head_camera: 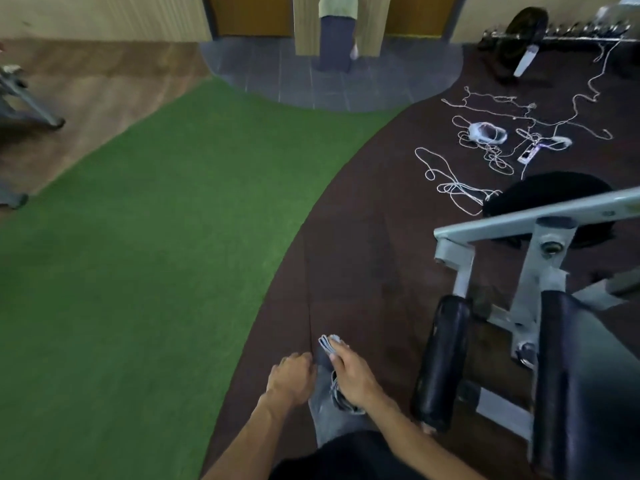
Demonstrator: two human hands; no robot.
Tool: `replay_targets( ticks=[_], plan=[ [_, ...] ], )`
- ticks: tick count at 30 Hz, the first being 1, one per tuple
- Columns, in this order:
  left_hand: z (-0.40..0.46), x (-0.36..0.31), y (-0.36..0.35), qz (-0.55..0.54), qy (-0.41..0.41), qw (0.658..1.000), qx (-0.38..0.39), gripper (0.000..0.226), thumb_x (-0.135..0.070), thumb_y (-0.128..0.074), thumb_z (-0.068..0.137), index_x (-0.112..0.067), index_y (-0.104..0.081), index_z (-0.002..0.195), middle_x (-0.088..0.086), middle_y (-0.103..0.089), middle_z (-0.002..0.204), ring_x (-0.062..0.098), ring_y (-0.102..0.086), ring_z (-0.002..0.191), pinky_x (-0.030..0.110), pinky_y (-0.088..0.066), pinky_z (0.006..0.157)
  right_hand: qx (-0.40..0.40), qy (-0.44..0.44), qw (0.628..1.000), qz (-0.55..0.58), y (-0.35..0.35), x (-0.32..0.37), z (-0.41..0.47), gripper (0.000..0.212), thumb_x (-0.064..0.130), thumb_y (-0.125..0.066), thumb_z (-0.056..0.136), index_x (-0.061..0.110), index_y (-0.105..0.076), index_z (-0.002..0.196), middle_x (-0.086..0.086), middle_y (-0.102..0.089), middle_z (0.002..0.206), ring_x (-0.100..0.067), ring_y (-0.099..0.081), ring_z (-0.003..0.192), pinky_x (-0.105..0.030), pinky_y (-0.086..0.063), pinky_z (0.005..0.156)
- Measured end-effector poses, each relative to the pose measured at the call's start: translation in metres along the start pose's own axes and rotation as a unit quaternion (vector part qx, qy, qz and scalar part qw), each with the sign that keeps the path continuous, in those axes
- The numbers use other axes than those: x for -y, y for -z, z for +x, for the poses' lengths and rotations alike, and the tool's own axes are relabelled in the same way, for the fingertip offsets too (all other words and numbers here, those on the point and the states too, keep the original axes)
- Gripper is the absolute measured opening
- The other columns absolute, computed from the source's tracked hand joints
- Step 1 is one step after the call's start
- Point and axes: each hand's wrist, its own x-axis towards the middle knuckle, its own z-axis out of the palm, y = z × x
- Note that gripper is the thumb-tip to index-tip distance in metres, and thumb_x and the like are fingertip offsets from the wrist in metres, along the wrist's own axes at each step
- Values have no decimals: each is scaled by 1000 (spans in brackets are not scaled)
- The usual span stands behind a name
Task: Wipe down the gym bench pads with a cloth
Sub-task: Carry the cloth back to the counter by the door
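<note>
I find the right hand with its grip closed round the folded cloth, held over my knee. The left hand sits just beside it, fingers curled, apparently pinching the cloth's near edge; I cannot confirm this. The bench pads lie to the right of the grip, untouched. Risk: the folded layers may slip loose on the reach across, reducing contact with the pads.

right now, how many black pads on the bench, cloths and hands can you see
black pads: 3, a roller pad, a long pad, a round pad behind the frame
cloth: 1, folded, gripped by the right hand
hands: 2, right and left hand
total: 6
</note>
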Motion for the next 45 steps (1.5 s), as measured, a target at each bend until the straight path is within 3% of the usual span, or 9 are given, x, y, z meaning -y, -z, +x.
replay_targets(
  ticks=[6,10,16,28,31,34,37,45],
  plan=[
    [172,-21,138,0,0,1000,-3,33,-29,-34,104,-10,-56,120,12,-62,124,31,-61,115,42,-48,98,-3,22,1000,-20,101,65,188,46,21,-34,107,12,-33,152,-6,-27,161,-21,-18,151,-31,-11,125],
    [264,-36,232,-5,-7,1000,-28,32,-31,-35,104,-11,-55,118,11,-62,123,31,-61,114,43,-48,98,-15,33,999,-20,175,124,291,45,19,-35,106,10,-35,151,-7,-31,159,-22,-19,151,-21,-9,118],
    [413,-46,352,-1,-11,1000,-25,32,-34,-36,103,-12,-55,118,11,-61,125,33,-59,116,43,-46,98,-16,18,1000,-8,242,177,457,45,21,-37,106,11,-38,149,-9,-32,159,-21,-21,150,-28,-14,123],
    [713,-30,641,19,-27,999,-13,34,-31,-33,105,-11,-58,118,11,-64,117,27,-62,107,41,-49,95,-32,16,999,-7,383,337,797,45,20,-35,107,9,-35,150,-7,-37,156,-21,-27,148,-22,-18,116],
    [785,-30,694,9,-29,999,-13,35,-33,-33,105,-12,-59,116,11,-64,117,27,-62,107,41,-49,96,-23,9,1000,17,413,369,878,46,22,-35,106,11,-35,151,-5,-36,157,-20,-26,149,-29,-20,120],
    [868,-28,746,-1,-19,1000,-14,35,-33,-32,105,-12,-59,114,12,-65,116,28,-63,105,42,-50,96,-9,6,1000,25,444,399,966,44,21,-37,106,12,-40,149,-8,-44,152,-24,-36,144,-33,-29,117],
    [959,-34,806,-7,-11,1000,-20,34,-32,-33,104,-11,-59,113,12,-66,115,29,-64,106,42,-51,96,-5,22,1000,11,485,424,1064,45,19,-37,106,9,-36,150,-6,-36,157,-18,-31,146,-25,-23,117],
    [1149,-65,982,3,6,1000,-15,33,-29,-35,102,-9,-60,113,14,-66,118,33,-63,109,41,-49,93,1,4,1000,-2,615,517,1282,46,22,-36,107,15,-32,152,-5,-32,159,-19,-31,146,-27,-22,116]
  ],
)
